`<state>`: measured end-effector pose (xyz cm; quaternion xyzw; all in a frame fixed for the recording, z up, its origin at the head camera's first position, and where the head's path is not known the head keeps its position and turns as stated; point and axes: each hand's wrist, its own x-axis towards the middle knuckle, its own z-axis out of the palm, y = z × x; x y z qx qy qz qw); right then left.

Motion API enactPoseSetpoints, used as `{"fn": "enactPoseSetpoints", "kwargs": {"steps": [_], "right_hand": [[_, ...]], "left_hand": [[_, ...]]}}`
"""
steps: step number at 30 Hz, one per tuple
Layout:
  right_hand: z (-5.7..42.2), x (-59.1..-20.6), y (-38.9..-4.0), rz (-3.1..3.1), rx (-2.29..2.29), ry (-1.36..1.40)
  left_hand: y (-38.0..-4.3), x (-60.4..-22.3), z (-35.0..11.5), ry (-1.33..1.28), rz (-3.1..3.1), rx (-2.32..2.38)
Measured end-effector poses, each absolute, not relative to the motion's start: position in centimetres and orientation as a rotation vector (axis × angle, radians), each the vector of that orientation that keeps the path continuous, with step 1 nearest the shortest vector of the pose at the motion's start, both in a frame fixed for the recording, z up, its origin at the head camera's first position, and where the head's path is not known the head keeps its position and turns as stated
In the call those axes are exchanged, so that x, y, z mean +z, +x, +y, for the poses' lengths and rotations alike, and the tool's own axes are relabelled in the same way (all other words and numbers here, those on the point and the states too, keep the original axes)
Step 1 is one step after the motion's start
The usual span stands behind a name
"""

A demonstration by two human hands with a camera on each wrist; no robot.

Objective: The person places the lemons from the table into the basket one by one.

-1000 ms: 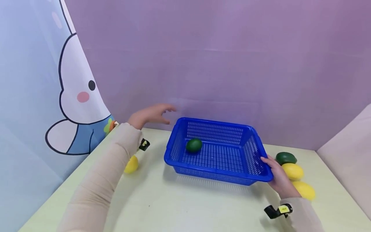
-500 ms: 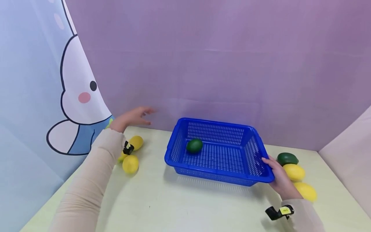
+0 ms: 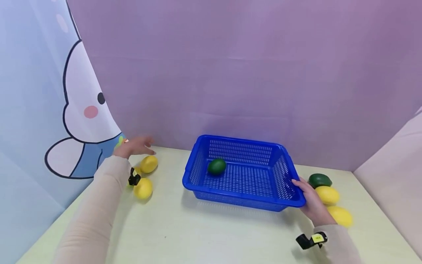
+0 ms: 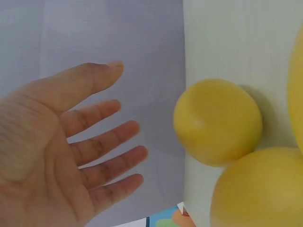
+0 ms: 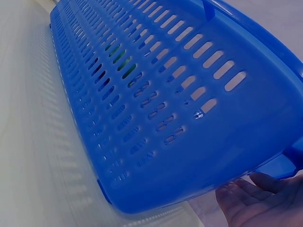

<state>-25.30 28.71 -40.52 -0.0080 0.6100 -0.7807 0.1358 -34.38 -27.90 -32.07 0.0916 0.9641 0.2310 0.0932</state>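
Note:
My left hand (image 3: 134, 146) hovers at the back left of the table, fingers spread and nothing in it. Just below it lies a yellow lemon (image 3: 149, 164), with another lemon (image 3: 143, 189) nearer the front and a third partly hidden by the wrist camera. In the left wrist view the fingertips stand apart from the nearest lemon (image 4: 218, 123). My right hand (image 3: 311, 201) grips the right end of a blue plastic basket (image 3: 230, 197), thumb over the rim and fingers beneath it. One dark green oval fruit (image 3: 217, 167) lies inside, toward the left.
Right of the basket, close by my right hand, a dark green fruit (image 3: 319, 180) and two lemons, one farther back (image 3: 327, 195) and one nearer (image 3: 341, 216), lie in a row. A purple cloth wall (image 3: 224, 80) rises behind the table (image 3: 197, 238); a printed curtain (image 3: 33, 110) borders the left.
My left hand has moved left and down, away from the basket to above the lemons, uncovering them. My right hand keeps its hold on the basket, and the green fruit stays inside.

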Motion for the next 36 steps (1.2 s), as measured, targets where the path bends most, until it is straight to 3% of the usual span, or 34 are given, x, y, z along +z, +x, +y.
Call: {"fn": "enactPoseSetpoints", "kwargs": {"steps": [36], "right_hand": [[28.2, -40.3, -25.1, 1.827, -2.231, 0.051]], "left_hand": [[-35.2, -35.0, -27.7, -0.179, 2.587, 0.727]]}}
